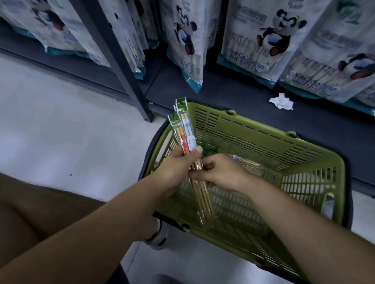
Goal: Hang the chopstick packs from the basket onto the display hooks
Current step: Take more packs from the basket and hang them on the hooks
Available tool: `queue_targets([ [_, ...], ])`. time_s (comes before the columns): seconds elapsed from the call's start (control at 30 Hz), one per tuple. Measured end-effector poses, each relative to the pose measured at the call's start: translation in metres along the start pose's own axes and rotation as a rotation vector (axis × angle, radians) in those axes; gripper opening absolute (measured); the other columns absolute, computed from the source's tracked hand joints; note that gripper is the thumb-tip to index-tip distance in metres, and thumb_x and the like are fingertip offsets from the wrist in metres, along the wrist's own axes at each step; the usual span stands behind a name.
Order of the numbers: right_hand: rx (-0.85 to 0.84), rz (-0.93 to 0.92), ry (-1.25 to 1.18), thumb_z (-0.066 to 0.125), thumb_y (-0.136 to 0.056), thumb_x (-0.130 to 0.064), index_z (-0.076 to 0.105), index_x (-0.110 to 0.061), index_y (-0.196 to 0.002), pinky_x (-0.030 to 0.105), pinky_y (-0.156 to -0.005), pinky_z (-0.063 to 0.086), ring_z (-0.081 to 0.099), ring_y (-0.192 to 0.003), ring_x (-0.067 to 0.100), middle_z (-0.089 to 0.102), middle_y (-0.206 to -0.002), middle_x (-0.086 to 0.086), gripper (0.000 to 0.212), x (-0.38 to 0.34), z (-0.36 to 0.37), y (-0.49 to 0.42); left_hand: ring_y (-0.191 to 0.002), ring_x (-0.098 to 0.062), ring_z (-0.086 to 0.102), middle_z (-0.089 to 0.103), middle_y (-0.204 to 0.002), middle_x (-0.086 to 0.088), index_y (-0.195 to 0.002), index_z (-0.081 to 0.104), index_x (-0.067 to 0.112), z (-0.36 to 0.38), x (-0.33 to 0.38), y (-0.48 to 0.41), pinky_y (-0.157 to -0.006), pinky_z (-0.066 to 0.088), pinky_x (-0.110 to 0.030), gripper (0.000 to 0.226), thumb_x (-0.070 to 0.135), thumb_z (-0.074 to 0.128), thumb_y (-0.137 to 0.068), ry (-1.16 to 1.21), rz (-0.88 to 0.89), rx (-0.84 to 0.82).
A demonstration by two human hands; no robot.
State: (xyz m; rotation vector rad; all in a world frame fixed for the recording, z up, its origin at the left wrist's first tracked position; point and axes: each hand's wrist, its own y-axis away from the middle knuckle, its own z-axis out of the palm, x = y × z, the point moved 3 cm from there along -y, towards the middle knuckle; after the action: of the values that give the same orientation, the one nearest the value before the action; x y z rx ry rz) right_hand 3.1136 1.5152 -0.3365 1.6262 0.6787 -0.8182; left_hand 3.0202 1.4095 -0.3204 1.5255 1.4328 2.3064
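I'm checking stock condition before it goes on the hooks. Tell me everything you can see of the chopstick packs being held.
The chopstick packs are a small bunch of long, narrow clear sleeves with green header cards, red and white labels below them, and tan sticks inside. They are tilted, headers up and away, over the near-left part of the green basket. The left hand grips their middle, and the right hand pinches them just below. The exact count cannot be told.

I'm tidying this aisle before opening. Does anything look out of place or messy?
Yes: a crumpled white paper lies on the dark bottom shelf, below the hanging panda bags and behind the green basket. It looks like litter, not stock. Nothing else stands out.
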Motion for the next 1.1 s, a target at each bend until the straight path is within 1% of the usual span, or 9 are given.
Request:
queue_targets([
  [0.13,0.016,0.138,-0.142,0.076,-0.083,-0.046,0.079,-0.019,-0.088,0.023,-0.057,0.051,0.069,-0.073,0.014,0.077,-0.083,0.001,0.027,0.02,-0.005,-0.005,-0.112,-0.027,0.07,0.074,-0.113,-0.009,-0.142,0.051,0.01,-0.014,0.005,-0.006,-0.101,0.054,-0.051,0.038,0.025,0.054,-0.106,0.14,0.038,0.102],
  [0.23,0.194,0.196,0.299,0.072,-0.093,-0.033,0.076,-0.012,-0.102,0.021,-0.064,0.049,0.068,-0.086,0.017,0.076,-0.101,0.008,0.023,0.056,-0.027,-0.018,-0.089,-0.025,0.075,0.075,-0.084,-0.004,-0.131,0.054,0.006,-0.026,0.004,-0.01,-0.092,0.059,-0.049,0.031,0.026,0.052,-0.107,0.089,0.057,0.125],
  [0.33,0.359,0.24,0.584,0.07,-0.095,-0.024,0.069,-0.013,-0.124,0.03,-0.081,0.05,0.066,-0.105,0.028,0.071,-0.121,0.011,0.031,0.087,-0.047,-0.031,-0.08,-0.024,0.068,0.068,-0.082,-0.006,-0.122,0.055,0.002,-0.027,-0.003,-0.012,-0.081,0.06,-0.045,0.031,0.03,0.051,-0.108,0.038,0.047,0.091],
  [0.47,0.314,0.257,0.824,0.072,-0.092,-0.032,0.052,-0.017,-0.144,0.036,-0.097,0.05,0.055,-0.125,0.033,0.056,-0.139,0.015,0.057,0.114,-0.054,-0.056,-0.08,-0.025,0.068,0.068,-0.082,-0.005,-0.115,0.055,0.012,-0.027,-0.012,-0.016,-0.082,0.059,-0.048,0.021,0.031,0.055,-0.106,0.08,0.037,0.048],
  [0.57,0.269,0.323,0.889,0.07,-0.093,-0.023,0.05,-0.015,-0.145,0.041,-0.102,0.049,0.049,-0.134,0.035,0.043,-0.153,0.016,0.056,0.127,-0.05,-0.071,-0.082,-0.025,0.07,0.069,-0.082,-0.005,-0.119,0.053,0.011,-0.03,-0.015,-0.022,-0.087,0.059,-0.05,0.023,0.029,0.057,-0.104,0.113,0.042,0.049],
  [0.7,0.368,0.297,0.924,0.065,-0.093,-0.013,0.065,-0.014,-0.118,0.039,-0.085,0.055,0.061,-0.113,0.036,0.058,-0.124,0.013,0.025,0.13,-0.049,-0.077,-0.083,-0.023,0.072,0.072,-0.083,-0.004,-0.117,0.056,0.014,-0.029,-0.018,-0.029,-0.084,0.063,-0.044,0.021,0.029,0.058,-0.104,0.113,0.04,0.058],
  [0.83,0.387,0.327,0.896,0.066,-0.092,-0.019,0.069,-0.018,-0.109,0.036,-0.077,0.054,0.066,-0.104,0.033,0.069,-0.106,0.01,0.017,0.13,-0.048,-0.07,-0.092,-0.024,0.075,0.076,-0.09,-0.005,-0.12,0.058,0.014,-0.026,-0.023,-0.034,-0.087,0.062,-0.047,0.023,0.03,0.059,-0.103,0.107,0.006,0.074],
  [1.0,0.377,0.153,0.173,0.087,-0.079,-0.022,0.076,-0.022,-0.092,0.022,-0.06,0.047,0.064,-0.067,0.009,0.069,-0.076,-0.011,0.017,0.093,-0.035,-0.052,-0.102,-0.022,0.074,0.079,-0.096,0.004,-0.119,0.064,0.026,-0.022,-0.028,-0.035,-0.086,0.059,-0.044,0.023,0.039,0.063,-0.099,0.069,-0.052,0.125],
  [1.1,0.229,0.02,0.061,0.089,-0.075,-0.025,0.071,-0.035,-0.085,0.002,-0.056,0.041,0.063,-0.065,-0.013,0.068,-0.068,-0.026,0.023,0.052,-0.018,-0.039,-0.103,-0.024,0.073,0.079,-0.099,0.001,-0.115,0.066,0.026,-0.016,-0.026,-0.034,-0.084,0.058,-0.042,0.02,0.038,0.064,-0.099,0.108,-0.062,0.151],
])
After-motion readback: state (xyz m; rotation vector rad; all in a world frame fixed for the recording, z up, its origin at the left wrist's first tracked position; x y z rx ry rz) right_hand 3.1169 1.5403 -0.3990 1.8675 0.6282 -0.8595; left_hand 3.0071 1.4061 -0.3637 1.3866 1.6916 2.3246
